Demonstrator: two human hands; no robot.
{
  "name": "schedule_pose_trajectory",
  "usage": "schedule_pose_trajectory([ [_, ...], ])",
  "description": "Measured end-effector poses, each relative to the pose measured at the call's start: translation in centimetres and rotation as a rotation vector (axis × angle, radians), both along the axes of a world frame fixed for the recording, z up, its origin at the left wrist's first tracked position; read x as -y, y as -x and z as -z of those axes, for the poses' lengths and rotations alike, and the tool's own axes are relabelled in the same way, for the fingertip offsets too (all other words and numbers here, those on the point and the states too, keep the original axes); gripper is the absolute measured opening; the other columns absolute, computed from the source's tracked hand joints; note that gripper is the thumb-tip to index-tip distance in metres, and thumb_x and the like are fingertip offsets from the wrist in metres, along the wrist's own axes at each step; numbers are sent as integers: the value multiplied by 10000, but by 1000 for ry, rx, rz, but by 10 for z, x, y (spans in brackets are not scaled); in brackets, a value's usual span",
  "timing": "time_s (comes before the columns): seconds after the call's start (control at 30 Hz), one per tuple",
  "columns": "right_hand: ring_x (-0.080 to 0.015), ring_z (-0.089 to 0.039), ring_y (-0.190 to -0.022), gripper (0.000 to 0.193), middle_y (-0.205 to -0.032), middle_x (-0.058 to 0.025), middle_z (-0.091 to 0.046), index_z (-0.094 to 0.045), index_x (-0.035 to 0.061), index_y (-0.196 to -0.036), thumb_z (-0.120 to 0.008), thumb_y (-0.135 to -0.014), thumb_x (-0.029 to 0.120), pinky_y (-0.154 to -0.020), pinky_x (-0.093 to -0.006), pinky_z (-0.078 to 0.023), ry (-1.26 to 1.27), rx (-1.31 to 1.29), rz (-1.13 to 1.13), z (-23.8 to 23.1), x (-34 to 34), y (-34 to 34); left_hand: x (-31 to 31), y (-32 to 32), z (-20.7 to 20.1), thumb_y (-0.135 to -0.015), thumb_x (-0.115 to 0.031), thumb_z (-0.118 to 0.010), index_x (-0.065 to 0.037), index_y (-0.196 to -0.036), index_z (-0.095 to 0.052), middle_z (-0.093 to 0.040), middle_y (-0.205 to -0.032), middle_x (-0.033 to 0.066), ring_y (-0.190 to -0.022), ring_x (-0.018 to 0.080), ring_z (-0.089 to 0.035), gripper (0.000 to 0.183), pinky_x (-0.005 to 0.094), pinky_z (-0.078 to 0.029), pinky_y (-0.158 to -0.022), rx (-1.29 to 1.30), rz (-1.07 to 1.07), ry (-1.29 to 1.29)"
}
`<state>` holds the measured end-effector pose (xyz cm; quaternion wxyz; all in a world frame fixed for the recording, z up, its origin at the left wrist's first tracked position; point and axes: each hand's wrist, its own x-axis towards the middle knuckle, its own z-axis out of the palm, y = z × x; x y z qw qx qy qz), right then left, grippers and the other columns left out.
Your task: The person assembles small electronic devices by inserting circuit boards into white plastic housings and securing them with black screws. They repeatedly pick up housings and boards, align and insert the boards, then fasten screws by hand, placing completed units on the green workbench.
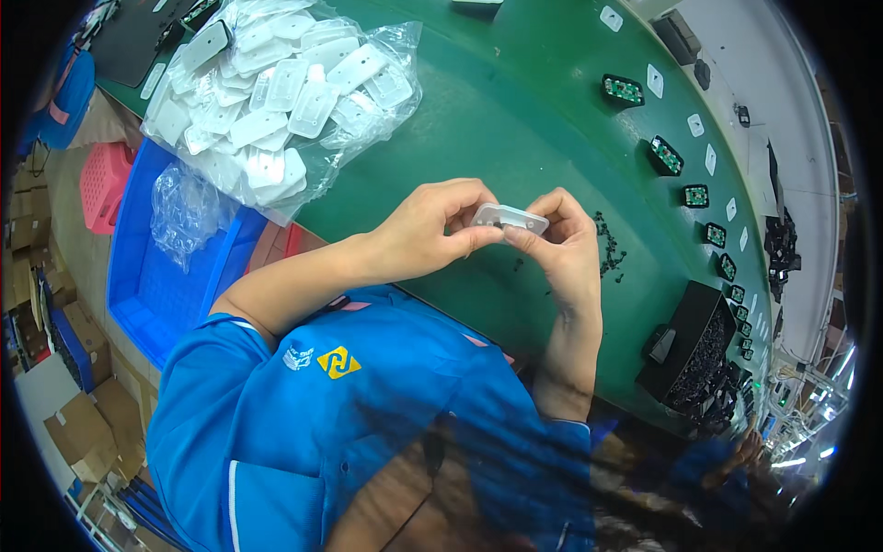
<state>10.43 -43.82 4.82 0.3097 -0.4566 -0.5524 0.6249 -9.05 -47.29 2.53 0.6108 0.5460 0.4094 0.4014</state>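
A small white plastic cover (524, 219), rounded at its corners, is held up between both hands over the green table (441, 120). My left hand (428, 225) pinches its left end between thumb and fingers. At the other end, my right hand (566, 244) grips it, with the thumb against its near edge. Something dark and tiny shows by the thumbs at the cover; I cannot make out what it is. Small black pieces (607, 247) lie scattered on the table just right of my right hand.
An open clear bag heaped with white covers (285, 83) lies at the far left. Black housings with green circuit boards (667, 156) and white covers line the right edge. A black box of small dark parts (690, 354) stands near right; a blue crate (166, 294) is at left.
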Motion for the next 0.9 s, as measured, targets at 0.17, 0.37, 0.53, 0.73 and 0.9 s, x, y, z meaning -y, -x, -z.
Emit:
schedule_pose_trajectory([
  [0.17, -70, -528, -739, 205, -865, -16, -598, -567, 26, -948, -713, -811, 71, -677, -217, -447, 69, -95, 67, 0, 8, 4, -3, 0, -2, -917, -104, -586, -5, -972, -542, -553, -808, 10, -668, 57, -537, 122, 214, -450, -595, 66, -15, 138],
  [0.37, -124, -535, -751, 152, -888, -47, -559, -621, 47, -921, -708, -797, 62, -592, -239, -413, -651, 370, 358, 6, 19, 4, -2, 0, -1, -915, -102, -584, -15, -968, -541, -563, -803, 10, -662, 60, -549, 111, 210, -441, -583, 64, -84, 108],
  [0.53, -236, -562, -744, 177, -835, -78, -562, -647, 67, -895, -729, -739, 57, -622, -327, -449, -858, 528, 284, 9, 36, 21, -2, -8, 1, -915, -109, -585, -27, -959, -537, -569, -795, 0, -664, 47, -553, 105, 186, -402, -535, 101, -118, 96],
  [0.73, -251, -563, -728, 188, -836, -81, -576, -632, 59, -914, -713, -745, 45, -616, -335, -445, -997, 539, 257, 18, 38, 21, 1, -12, -1, -914, -111, -588, -39, -947, -534, -570, -794, -4, -661, 41, -553, 96, 175, -385, -515, 166, -129, 109],
  [0.9, -172, -503, -717, 243, -932, -76, -550, -610, 51, -969, -734, -770, 116, -603, -281, -408, -699, 380, 279, 10, 38, 14, 4, -11, 5, -915, -101, -585, -24, -952, -539, -560, -809, 5, -663, 48, -544, 97, 188, -411, -545, 124, -130, 90],
])
